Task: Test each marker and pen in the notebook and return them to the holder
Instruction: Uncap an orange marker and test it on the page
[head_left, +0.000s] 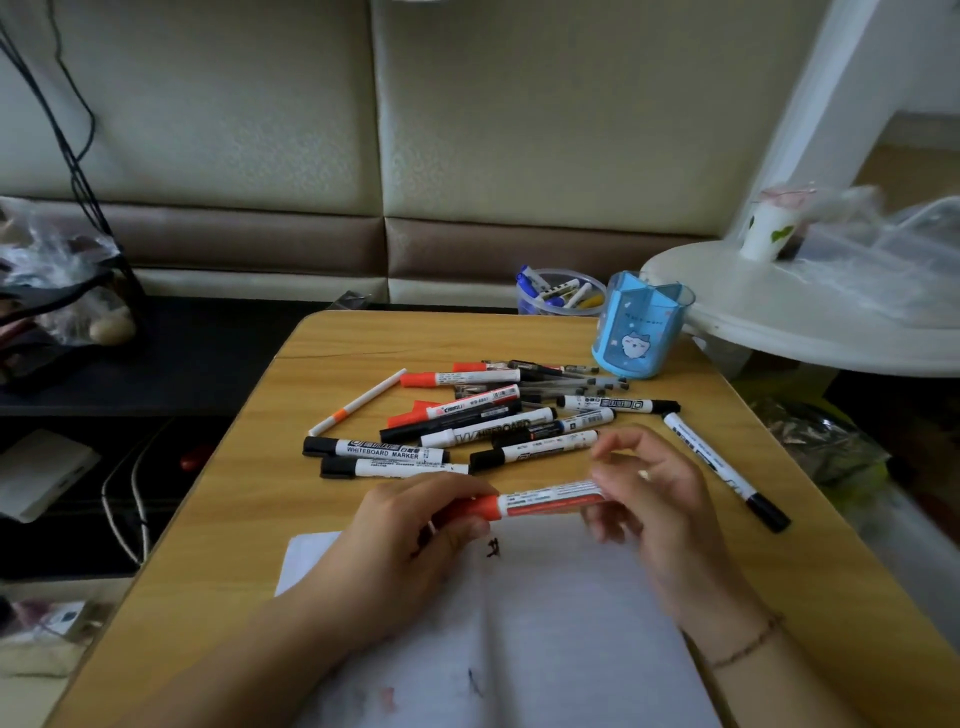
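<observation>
Table (234, 519): wooden, carrying everything below.
Notebook (545, 623): open at the near edge, a few ink marks on the page.
Holder (641, 325): blue, at the far right, looks empty.
Pile (467, 421): untested markers and pens, mid-table.
Red marker (540, 501): level above the notebook; light, rigid, smooth barrel, probably slippery, best gripped mid-barrel.
Left hand (415, 525): fingers closed on the red cap end.
Right hand (649, 493): fingertips pinching the barrel's other end.

Both forearms are bare, no sleeves showing, and 1 thin beaded bracelet (748, 647) circles the right wrist.
</observation>
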